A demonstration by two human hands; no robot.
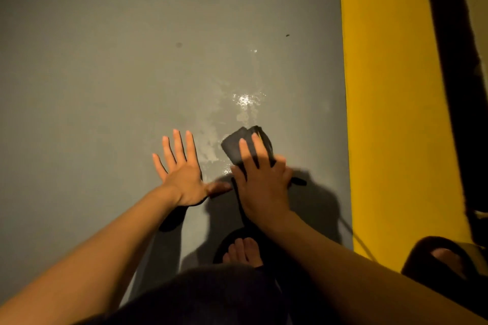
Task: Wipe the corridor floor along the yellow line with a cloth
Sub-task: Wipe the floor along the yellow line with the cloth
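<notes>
The cloth (244,148) is lying on the grey floor (105,60), a little way to the left of the yellow line (390,113). It is dark and folded up small. The right hand (260,182) is pressing down on it, with the fingers lying mostly straight over the top. I cannot tell if the thumb is tucked around the edge, so it looks more like pushing than squeezing. The left hand (182,179) is spread wide and flat on the floor just beside it, holding nothing. It seems to be propping the person up.

Just past the cloth, a wet patch (245,103) is shining on the floor. A dark spot (179,45) and a small speck (287,35) are sitting farther up. A foot in a dark sandal (244,250) is planted just behind the hands.

To do this well, I think the hand should be pushing the cloth flat and firm, going straight ahead through the wet patch and staying next to the yellow line. Keeping the cloth folded should help it slide without bunching. The left hand should be staying on dry floor, because a wet floor could be slippery.
</notes>
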